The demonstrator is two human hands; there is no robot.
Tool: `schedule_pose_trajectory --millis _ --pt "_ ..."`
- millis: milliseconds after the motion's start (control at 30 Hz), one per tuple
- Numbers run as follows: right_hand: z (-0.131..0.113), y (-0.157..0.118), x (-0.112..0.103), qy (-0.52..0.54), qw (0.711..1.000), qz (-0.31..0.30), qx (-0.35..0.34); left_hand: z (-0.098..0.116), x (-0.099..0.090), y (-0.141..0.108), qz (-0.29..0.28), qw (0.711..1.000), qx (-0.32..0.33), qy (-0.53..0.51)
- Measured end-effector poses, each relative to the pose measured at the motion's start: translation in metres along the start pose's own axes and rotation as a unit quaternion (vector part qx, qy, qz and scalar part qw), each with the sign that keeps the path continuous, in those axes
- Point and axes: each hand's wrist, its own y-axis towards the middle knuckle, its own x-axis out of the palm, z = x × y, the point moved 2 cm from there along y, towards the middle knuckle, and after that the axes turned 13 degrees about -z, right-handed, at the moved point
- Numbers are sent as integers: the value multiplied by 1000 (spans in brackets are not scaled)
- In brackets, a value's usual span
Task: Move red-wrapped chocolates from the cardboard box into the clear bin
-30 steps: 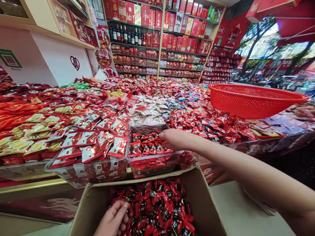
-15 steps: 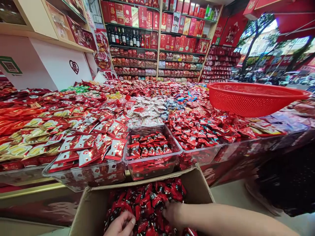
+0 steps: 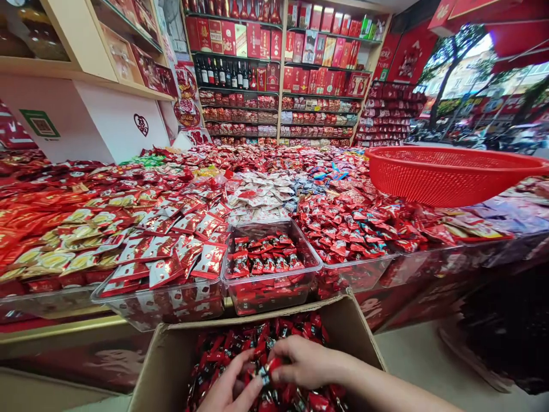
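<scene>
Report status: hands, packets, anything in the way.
Left hand, right hand inside cardboard box, at red packet, grip unclear. Loose packets beneath. Box's far wall between hands and clear bin.

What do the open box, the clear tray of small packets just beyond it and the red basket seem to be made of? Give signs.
Open box: probably cardboard; matt brown walls, slightly rough rim.
Clear tray: likely rigid plastic, glossy; red packets show through its wall, though the look alone cannot prove it.
Red basket: probably moulded plastic; evenly coloured, pierced with small holes.
</scene>
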Motion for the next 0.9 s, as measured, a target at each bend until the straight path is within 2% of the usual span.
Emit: schedule_pose_trajectory --millis 67,100,167,300,433,533,633,700,800,900 --pt "-13 -5 0 188 979 57 -46 23 8 1 33 998 19 -44" --pt "-20 -5 1 261 960 81 -62 34 12 2 36 997 16 -65" --pt "-33 -5 3 366 916 136 -90 54 14 3 77 994 31 -70" --pt "-50 -4 4 476 842 213 -141 78 12 3 171 984 41 -39" --pt "-54 -6 1 541 795 211 -174 88 14 4 185 978 50 -81" --pt "-54 -11 0 528 800 219 -184 90 14 3 186 978 42 -90" --pt "-54 -17 -1 473 837 222 -161 87 12 -1 174 983 13 -53" --pt "-54 -20 0 457 857 191 -144 85 10 -4 192 981 26 3" --pt "-54 -23 2 459 863 163 -136 81 8 -9 217 973 56 51" --pt "-52 -27 3 458 863 174 -126 75 8 -11 168 984 46 35"
